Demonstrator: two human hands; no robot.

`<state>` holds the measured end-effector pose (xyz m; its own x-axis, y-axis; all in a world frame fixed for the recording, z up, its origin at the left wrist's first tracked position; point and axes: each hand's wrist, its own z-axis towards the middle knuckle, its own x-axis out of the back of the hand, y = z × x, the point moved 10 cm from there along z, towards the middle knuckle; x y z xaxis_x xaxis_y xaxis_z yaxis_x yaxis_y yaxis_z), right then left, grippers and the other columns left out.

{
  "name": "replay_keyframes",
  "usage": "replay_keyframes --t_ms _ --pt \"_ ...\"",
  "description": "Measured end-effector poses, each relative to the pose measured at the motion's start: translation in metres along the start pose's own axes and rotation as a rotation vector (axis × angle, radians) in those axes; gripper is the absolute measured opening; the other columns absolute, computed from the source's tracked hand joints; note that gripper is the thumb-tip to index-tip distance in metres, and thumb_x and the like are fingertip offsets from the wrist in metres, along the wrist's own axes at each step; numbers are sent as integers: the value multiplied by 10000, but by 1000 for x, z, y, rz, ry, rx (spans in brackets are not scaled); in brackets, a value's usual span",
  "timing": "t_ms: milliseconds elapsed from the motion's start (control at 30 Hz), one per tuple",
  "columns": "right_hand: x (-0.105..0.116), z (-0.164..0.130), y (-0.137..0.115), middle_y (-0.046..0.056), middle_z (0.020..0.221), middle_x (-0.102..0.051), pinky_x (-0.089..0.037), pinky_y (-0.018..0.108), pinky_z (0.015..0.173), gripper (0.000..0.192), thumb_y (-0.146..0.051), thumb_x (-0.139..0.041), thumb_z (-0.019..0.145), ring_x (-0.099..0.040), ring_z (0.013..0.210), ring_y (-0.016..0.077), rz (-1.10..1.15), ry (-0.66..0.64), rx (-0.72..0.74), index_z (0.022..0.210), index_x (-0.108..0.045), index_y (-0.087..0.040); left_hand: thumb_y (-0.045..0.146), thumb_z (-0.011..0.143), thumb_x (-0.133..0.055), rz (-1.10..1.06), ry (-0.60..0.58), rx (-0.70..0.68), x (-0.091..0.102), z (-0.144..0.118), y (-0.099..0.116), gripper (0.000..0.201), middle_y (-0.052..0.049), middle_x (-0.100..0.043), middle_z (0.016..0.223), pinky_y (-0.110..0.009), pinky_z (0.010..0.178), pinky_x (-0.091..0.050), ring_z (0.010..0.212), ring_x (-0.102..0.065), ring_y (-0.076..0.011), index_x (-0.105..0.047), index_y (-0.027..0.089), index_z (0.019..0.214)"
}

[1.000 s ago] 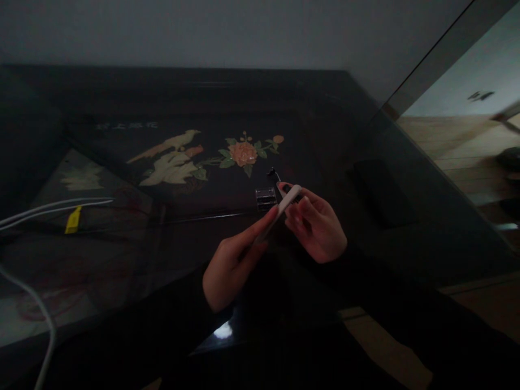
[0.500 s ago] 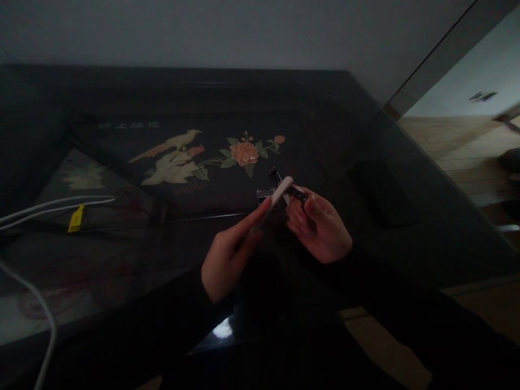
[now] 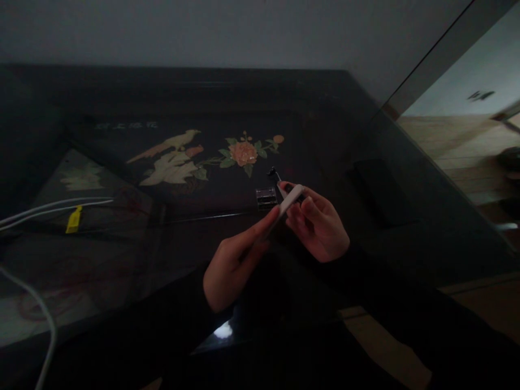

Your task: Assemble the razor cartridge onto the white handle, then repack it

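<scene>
Over the dark, glossy table (image 3: 325, 114), the left hand (image 3: 232, 266) grips a slim, round-ended white bar (image 3: 290, 200); the right hand (image 3: 323, 228) pinches a small black piece (image 3: 288, 188) beside it, touching or not I can't tell from here, near a clear rectangular case (image 3: 266, 199).

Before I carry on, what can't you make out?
In the head view:
Dark piece in the right hand: mostly hidden by that hand and the white slim object.
White slim object's near end: covered by the left hand.
Clear box: any contents too small and dim.
Lower white cable: cut off by the left and bottom edges.
</scene>
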<state>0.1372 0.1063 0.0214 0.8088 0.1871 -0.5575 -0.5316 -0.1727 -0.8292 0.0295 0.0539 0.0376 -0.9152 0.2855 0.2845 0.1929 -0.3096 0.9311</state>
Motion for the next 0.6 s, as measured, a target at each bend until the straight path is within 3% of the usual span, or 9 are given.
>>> replay_keyframes --t_ms 333,600 --pt "1 0 -2 -97 503 -427 -270 174 380 438 -437 -797 645 -295 405 26 -25 -20 16 975 -669 -179 79 900 -453 28 -57 -67 -5 -1 6 546 -27 -516 1385 -274 1046 -440 1211 -557 -168 -391 243 1417" --pt "-5 -1 -3 -85 504 -462 -205 182 375 412 -422 -799 651 -307 404 27 12 -62 0 935 -653 -161 125 902 -476 30 25 13 6 3 -4 516 -38 -530 1375 -350 1064 -430 1219 -551 -209 -419 238 1402"
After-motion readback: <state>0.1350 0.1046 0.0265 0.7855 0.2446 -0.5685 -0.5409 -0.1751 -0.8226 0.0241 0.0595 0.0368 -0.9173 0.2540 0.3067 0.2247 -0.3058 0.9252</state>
